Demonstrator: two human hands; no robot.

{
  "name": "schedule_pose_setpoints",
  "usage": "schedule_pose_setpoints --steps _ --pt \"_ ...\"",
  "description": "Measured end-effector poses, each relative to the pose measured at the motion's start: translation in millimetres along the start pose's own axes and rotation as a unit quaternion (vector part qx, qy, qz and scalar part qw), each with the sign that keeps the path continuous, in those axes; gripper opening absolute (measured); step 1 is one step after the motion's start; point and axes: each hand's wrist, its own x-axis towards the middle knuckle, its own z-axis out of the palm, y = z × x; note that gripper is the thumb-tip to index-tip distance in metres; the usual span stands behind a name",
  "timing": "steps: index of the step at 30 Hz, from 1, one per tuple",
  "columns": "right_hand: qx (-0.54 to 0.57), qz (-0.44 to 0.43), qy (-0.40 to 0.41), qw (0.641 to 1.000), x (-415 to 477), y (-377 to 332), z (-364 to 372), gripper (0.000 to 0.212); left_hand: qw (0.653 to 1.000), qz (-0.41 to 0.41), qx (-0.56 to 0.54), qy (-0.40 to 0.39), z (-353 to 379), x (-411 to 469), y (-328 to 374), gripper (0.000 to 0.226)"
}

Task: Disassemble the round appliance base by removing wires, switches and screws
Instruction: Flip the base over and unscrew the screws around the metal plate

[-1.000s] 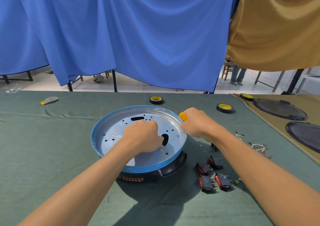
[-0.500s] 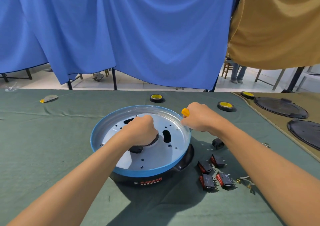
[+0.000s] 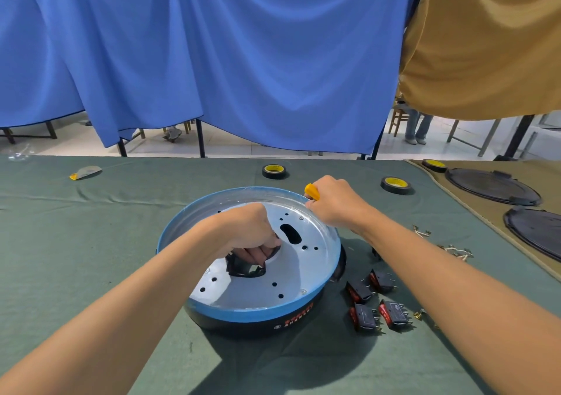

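Closest to me, at the near right of the bench [image 3: 91, 243], four black switches [image 3: 394, 314] with red rockers lie loose on the green cloth, just beside the round base [image 3: 297, 270]. The base sits in the middle of the bench with its black body down and its blue-rimmed silver plate facing up.

My left hand [image 3: 246, 234] is over the middle of that plate, with the fingers curled down into the big centre opening and hooked on its edge. I cannot tell what they touch inside. My right hand [image 3: 334, 206] is at the far right rim of the base, closed around a yellow tool handle [image 3: 312, 192] whose tip is hidden behind my fingers.

Further right, a few loose wires [image 3: 457, 250] lie apart from the base, near the edge of a tan cloth that carries two black round covers [image 3: 491, 186].

Beyond the base stand two tape rolls [image 3: 274, 171] — black with yellow cores — and a third sits on the tan cloth. Behind the bench hang a blue curtain [image 3: 243, 61] and a tan curtain [image 3: 485, 45].
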Motion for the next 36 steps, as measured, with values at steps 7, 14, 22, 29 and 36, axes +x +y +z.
schedule_pose_setpoints --steps 7,14,22,29,36 --pt "0.021 -0.008 -0.016 1.000 0.9 3.2 -0.7 0.013 0.999 0.013 0.027 0.034 0.9 -5.7 2.9 0.017" --pt "0.018 -0.006 -0.004 1.000 2.4 5.2 2.2 0.011 0.962 0.064 0.224 0.139 11.9 -14.7 9.6 0.019" --pt "0.025 -0.002 0.011 1.000 4.1 6.2 5.4 0.013 0.890 0.149 0.407 0.142 34.6 -46.1 20.1 0.012" --pt "0.025 -0.004 0.018 1.000 3.6 6.2 6.4 0.016 0.892 0.196 0.407 0.015 20.3 -48.3 13.7 0.027" --pt "0.076 0.003 -0.024 0.997 -6.7 8.1 -11.0 0.037 0.916 0.184 0.350 0.064 -0.8 -28.2 20.0 0.016"
